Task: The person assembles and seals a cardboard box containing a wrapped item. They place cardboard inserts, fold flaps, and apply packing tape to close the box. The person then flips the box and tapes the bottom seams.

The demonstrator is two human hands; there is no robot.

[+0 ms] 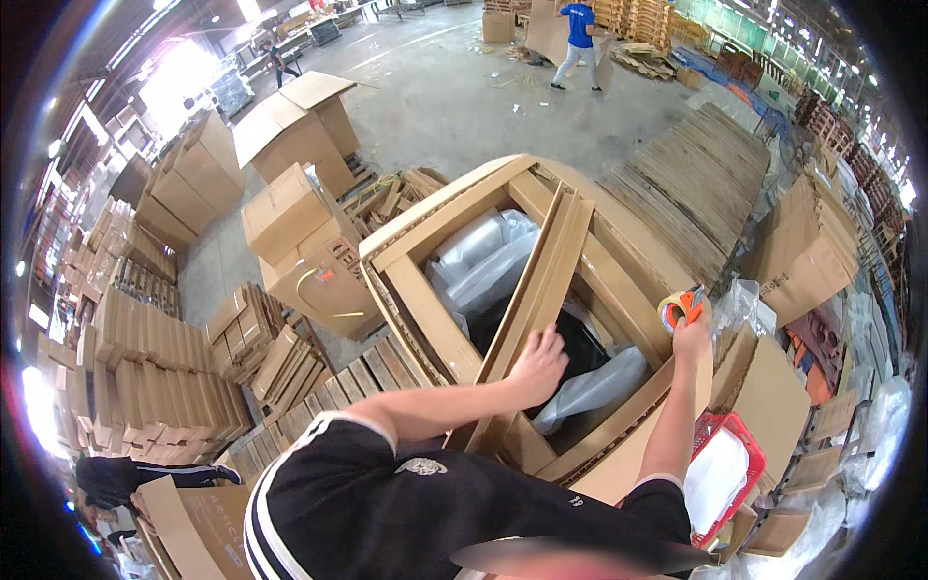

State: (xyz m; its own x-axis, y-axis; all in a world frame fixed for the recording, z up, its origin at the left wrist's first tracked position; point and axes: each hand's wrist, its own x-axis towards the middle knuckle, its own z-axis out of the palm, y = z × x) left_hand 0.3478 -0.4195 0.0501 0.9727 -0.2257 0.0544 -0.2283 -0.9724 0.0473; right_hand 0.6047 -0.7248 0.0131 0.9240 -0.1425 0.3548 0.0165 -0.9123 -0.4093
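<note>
Floor: grey concrete floor (435,106) spreads ahead of you; a person in a blue shirt (578,27) stands far off beside a large cardboard sheet.
Open carton: the big carton (638,248) sits right in front of you, its inside edged with thick cardboard beams (425,324).
Slatted wood: a stack of grey-brown boards (691,179) lies beyond the carton, to your right.
Long strip: the cardboard strip (541,285) crosses the carton's opening at a slant, its near end close to your body.
Wrapped contents: clear-wrapped bundles (474,246) and something black (498,329) show inside the carton, under the strip.
Red basket: the basket (756,466) stands near your right arm, holding a white sheet (715,478).
Left hand: your left hand (538,367) touches the strip, fingers bent; you cannot tell whether they pinch it.
Right hand: your right hand (692,335) is closed around the tape dispenser, above the carton's right side.
Tape dispenser: the orange dispenser (687,307) carries a tape roll.
</note>
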